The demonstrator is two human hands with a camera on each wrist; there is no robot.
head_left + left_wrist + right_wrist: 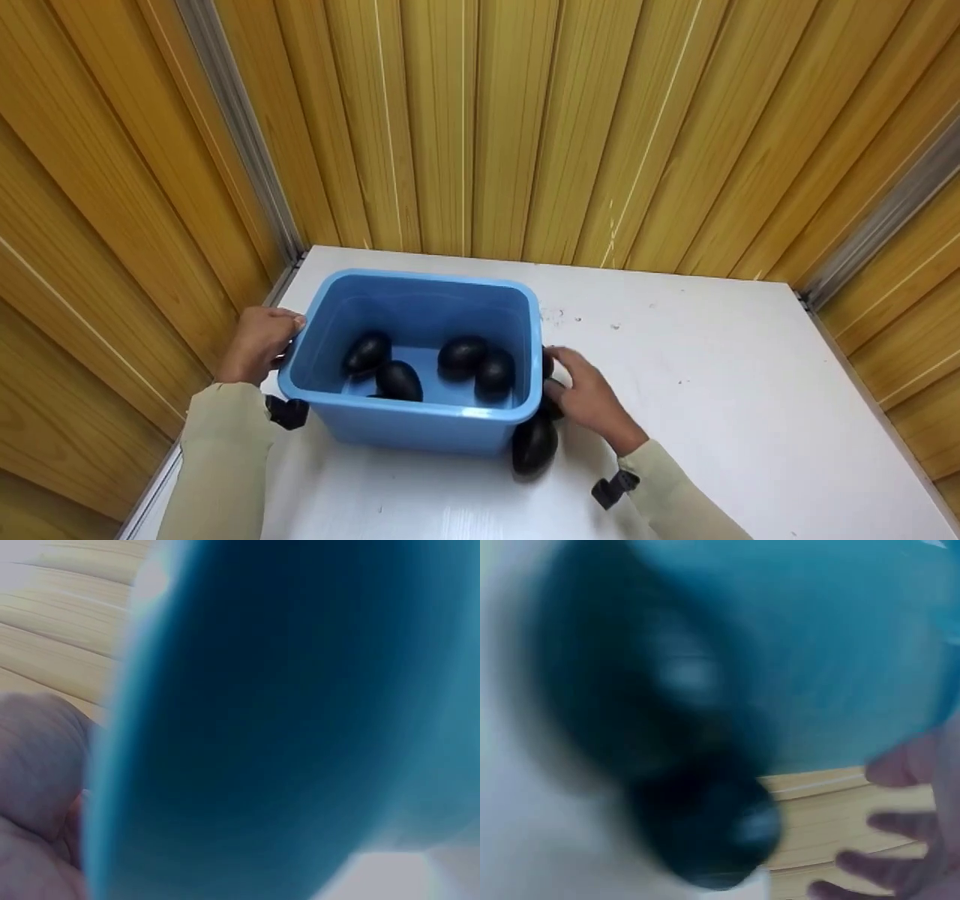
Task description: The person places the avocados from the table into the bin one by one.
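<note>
A blue plastic bin [420, 431] stands on the white table with several black, shiny, egg-shaped objects [400, 381] on its floor. At its left end my left hand [259, 341] grips the rim; some of its fingers are hidden by the bin. My right hand [589, 394] is by the bin's right wall, above more of the black egg-shaped objects [535, 448] lying against that side. In the right wrist view, the fingers [885, 866] are spread and hold nothing, apart from the two blurred dark objects [712, 832].
The white table [697, 405] extends to the right of the bin, with small dark specks on it. Wood-patterned panels [510, 135] enclose the back and both sides, joined by metal corner strips [240, 112].
</note>
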